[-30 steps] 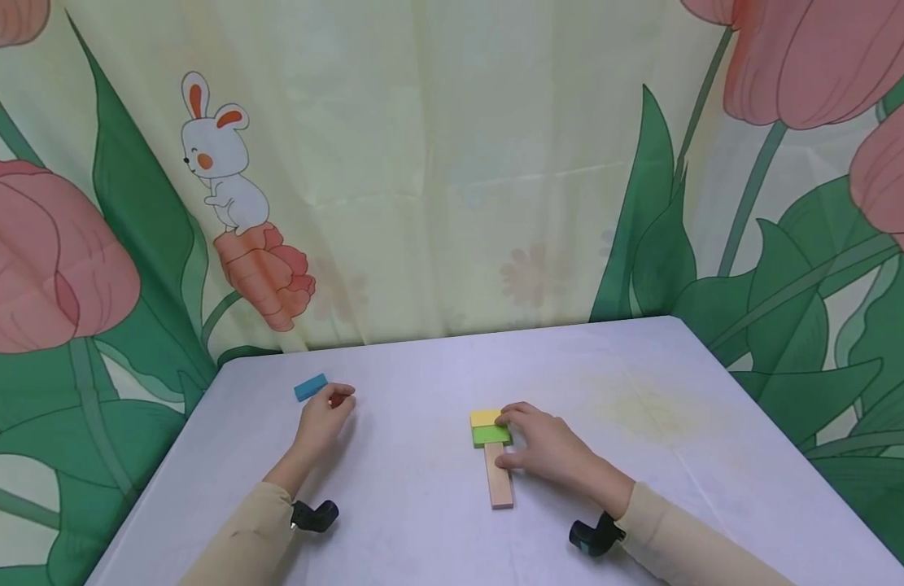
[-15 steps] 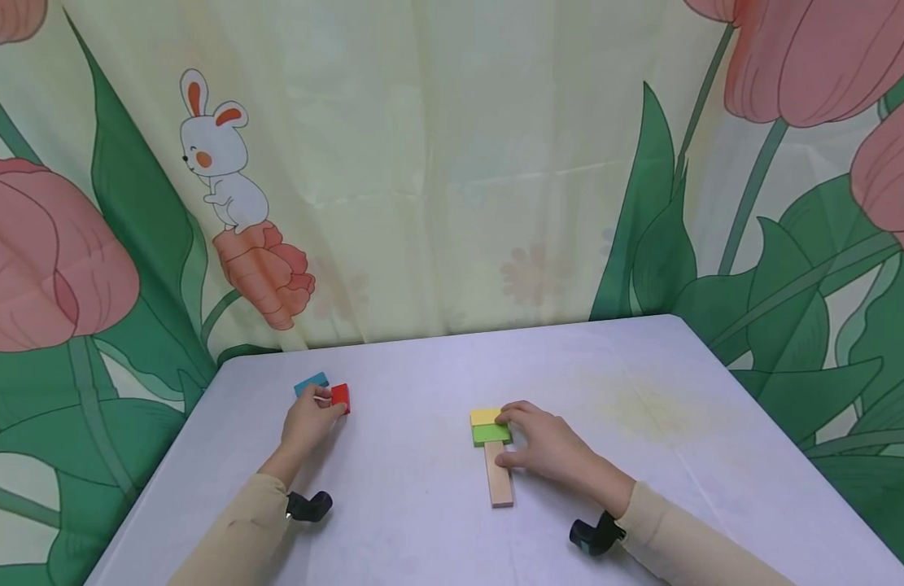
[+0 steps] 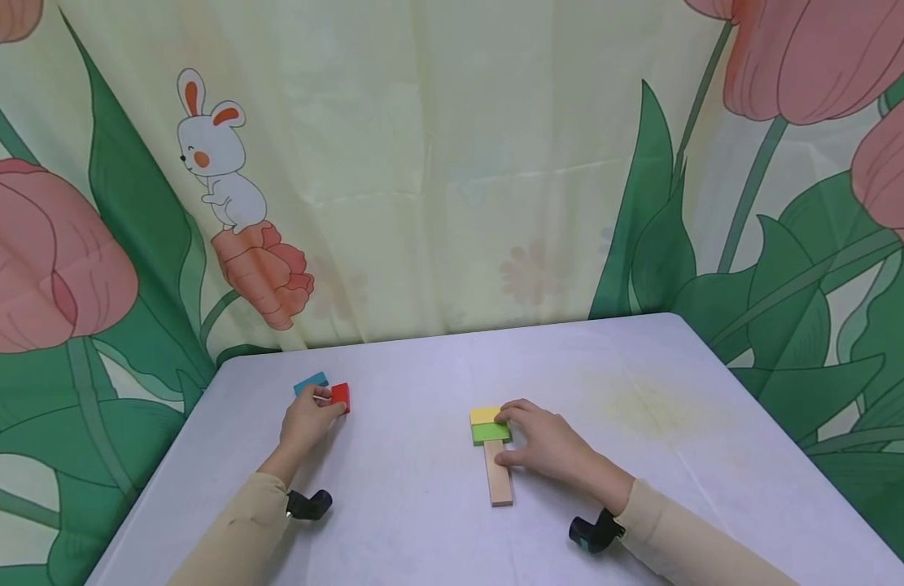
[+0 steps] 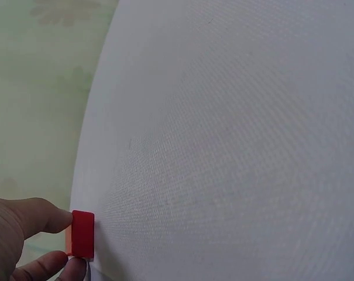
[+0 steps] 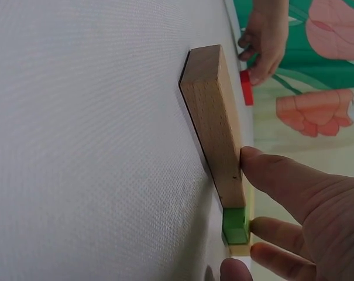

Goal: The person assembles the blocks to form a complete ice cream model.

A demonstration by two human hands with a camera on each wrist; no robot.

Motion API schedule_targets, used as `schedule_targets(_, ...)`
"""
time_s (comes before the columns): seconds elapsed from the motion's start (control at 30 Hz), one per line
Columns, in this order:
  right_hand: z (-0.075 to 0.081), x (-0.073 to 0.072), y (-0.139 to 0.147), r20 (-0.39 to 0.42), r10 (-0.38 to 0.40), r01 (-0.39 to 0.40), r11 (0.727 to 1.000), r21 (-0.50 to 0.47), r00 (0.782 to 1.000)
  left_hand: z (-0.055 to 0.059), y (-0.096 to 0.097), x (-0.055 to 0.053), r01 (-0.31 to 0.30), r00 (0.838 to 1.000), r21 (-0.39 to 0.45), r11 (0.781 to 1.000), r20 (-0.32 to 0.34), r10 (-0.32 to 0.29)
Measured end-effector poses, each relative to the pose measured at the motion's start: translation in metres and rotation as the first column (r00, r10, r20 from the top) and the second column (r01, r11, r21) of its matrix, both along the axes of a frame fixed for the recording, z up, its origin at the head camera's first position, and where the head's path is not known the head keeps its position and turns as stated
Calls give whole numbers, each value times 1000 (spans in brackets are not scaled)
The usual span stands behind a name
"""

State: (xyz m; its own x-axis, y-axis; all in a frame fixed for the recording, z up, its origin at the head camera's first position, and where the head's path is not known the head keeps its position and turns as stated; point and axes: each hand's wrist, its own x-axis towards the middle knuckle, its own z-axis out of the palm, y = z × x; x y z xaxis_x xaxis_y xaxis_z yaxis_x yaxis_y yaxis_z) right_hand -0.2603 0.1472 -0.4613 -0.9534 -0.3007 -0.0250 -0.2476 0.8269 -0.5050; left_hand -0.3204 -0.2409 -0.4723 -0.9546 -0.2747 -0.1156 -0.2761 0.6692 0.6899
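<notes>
My left hand [image 3: 305, 422] is at the table's left, pinching a small red block [image 3: 340, 398] between thumb and fingers. The left wrist view has the same red block [image 4: 83, 234] between the thumb above and the fingertips below. Just behind that hand lies a blue block [image 3: 310, 382], partly covered by it. My right hand [image 3: 550, 443] rests on a row of blocks: its thumb touches a long plain wooden block [image 3: 499, 480], and its fingertips touch the right ends of a green block [image 3: 488, 434] and a yellow block [image 3: 484, 416]. The green one sits crosswise at the wooden block's far end.
A white cloth covers the table [image 3: 408, 488]. Its far edge meets a hanging curtain [image 3: 437, 163] printed with tulips and a rabbit. Black wrist cameras [image 3: 309, 505] hang beside both sleeves. A faint yellowish stain [image 3: 649, 411] marks the cloth at right.
My left hand has shifted slightly left and nearer, and the red block, mostly hidden by its fingers before, now shows beside the blue one. The right hand has stayed still.
</notes>
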Motion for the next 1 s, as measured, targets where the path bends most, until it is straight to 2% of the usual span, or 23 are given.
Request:
schedule_targets(0.4,-1,1,0,2,-11,11,1000,1,1000,2,2,0,18,999,-9,1000,-41,-18)
schedule_targets(0.6,0,1,0,6,-7,7,1000,-4,1000,1,2,-3,32,999,-6,999,-26,-32)
schedule_targets(0.83,-1,2,0,4,-8,8,1000,-11,1000,1,4,-5,99,995,44,994,-19,-98)
schedule_targets(1.0,-1,3,-1,13,-11,12,1000,-19,1000,0,4,-4,114,993,43,993,1,-114)
